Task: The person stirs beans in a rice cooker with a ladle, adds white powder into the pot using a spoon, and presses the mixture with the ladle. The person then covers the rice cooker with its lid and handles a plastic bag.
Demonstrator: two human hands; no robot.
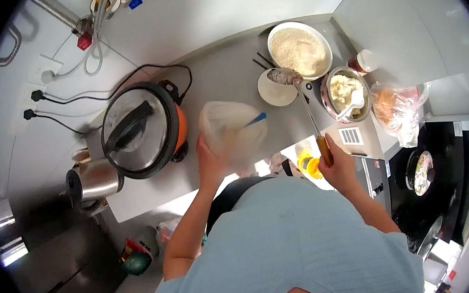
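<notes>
My right hand (339, 166) is closed round the wooden handle of a long metal ladle (311, 113). The ladle's head, smeared with something pale, hangs over a small white plate (270, 93) and the edge of a white bowl of pale crumbs (293, 47). With my left hand (211, 164) I grip the near left side of a translucent plastic bowl (217, 113). Part of that hand and the bowl's near side are blurred. From the bowl a blue handle (257, 119) sticks out to the right; what it belongs to is hidden.
A lidded orange electric pot (179, 126) and a steel kettle (95, 179) stand at left, with black cords (121, 85) running to wall sockets. At right are a metal bowl of white mash (345, 91) with a white spoon, a white-lidded jar (368, 60) and a plastic bag (406, 110).
</notes>
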